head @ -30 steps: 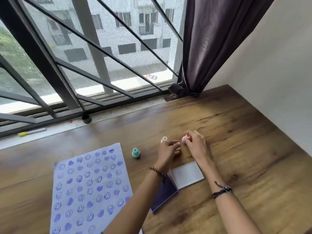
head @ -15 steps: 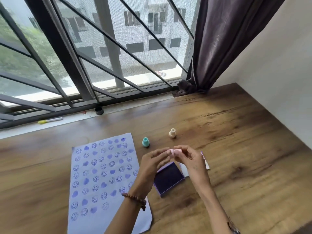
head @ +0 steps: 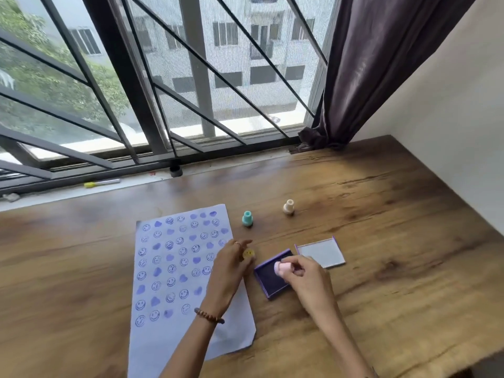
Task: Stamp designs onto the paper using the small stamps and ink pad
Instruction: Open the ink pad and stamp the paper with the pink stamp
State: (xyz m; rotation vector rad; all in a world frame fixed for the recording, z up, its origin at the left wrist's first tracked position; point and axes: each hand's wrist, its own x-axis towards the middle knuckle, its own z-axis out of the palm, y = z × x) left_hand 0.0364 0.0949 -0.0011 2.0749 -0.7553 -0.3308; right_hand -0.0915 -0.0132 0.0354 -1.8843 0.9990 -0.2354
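Note:
A white paper sheet (head: 174, 271) covered in purple smiley and heart prints lies on the wooden table. To its right sits an open purple ink pad (head: 268, 282), its lid (head: 320, 253) flat beside it. My right hand (head: 305, 279) holds a pink stamp (head: 281, 268) tilted over the pad. My left hand (head: 231, 266) hovers over the paper's right edge, pinching a small yellow piece (head: 248, 253) that looks like a stamp cap. A teal stamp (head: 247, 219) and a cream stamp (head: 288, 207) stand upright behind the pad.
The wooden table (head: 381, 241) runs to a white wall on the right and a barred window at the back. A yellow-capped marker (head: 101, 183) lies on the sill. A dark curtain (head: 368, 72) hangs at the back right corner.
My hands came apart: the right carried the pink stamp down over the ink pad, the left drew away toward the paper with the yellow piece. The view also shifted.

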